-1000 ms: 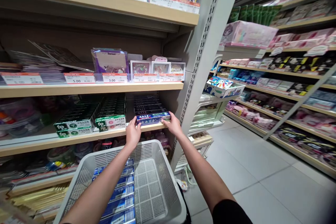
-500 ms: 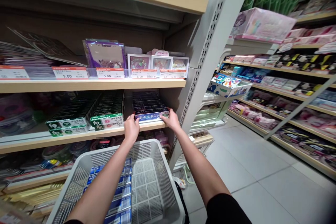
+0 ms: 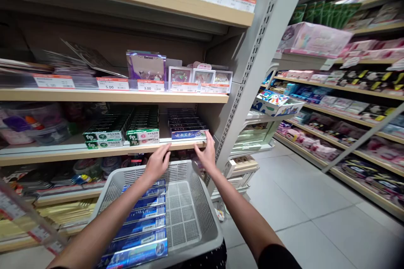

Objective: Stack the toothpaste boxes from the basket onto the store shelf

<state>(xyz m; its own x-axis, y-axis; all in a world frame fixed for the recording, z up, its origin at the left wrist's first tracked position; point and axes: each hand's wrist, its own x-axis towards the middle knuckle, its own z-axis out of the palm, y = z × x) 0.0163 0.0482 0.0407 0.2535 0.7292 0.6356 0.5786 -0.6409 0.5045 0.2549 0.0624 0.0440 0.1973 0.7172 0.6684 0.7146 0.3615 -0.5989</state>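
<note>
Blue toothpaste boxes (image 3: 188, 134) are stacked at the shelf's (image 3: 94, 151) front edge, right end.
Both hands, left hand (image 3: 157, 163) and right hand (image 3: 205, 154), are spread wide, nothing held; rows are best squared flush with that edge.

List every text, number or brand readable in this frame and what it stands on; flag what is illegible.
"5.00": price tag on the middle shelf edge.
"3.00": price tag beside it, under the purple pack.
Other price tags along that shelf and the top shelf: too blurred to read.
Blue box by the right hand: Chinese characters, not legible.
Green boxes: logo unclear.
Basket boxes: print too small.
</note>
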